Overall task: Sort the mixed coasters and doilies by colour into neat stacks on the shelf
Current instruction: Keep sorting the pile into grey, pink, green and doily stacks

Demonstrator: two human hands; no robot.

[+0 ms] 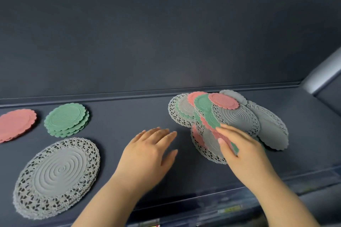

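On the dark shelf [129,116] lie three sorted stacks at the left: pink coasters [15,124], green coasters [67,119] and large grey lace doilies [59,175]. A mixed fan of pink, green and grey coasters and doilies [234,116] is tilted up off the shelf at the right. My right hand [241,155] grips the fan's near edge, thumb on top. My left hand [149,151] hovers flat over the shelf's middle, fingers spread, holding nothing.
The shelf has a dark back wall [166,33] and a raised lip along its rear. A silver bar [324,73] slants in at the right end. The shelf's front edge [203,195] runs below my wrists, with blurred labels underneath.
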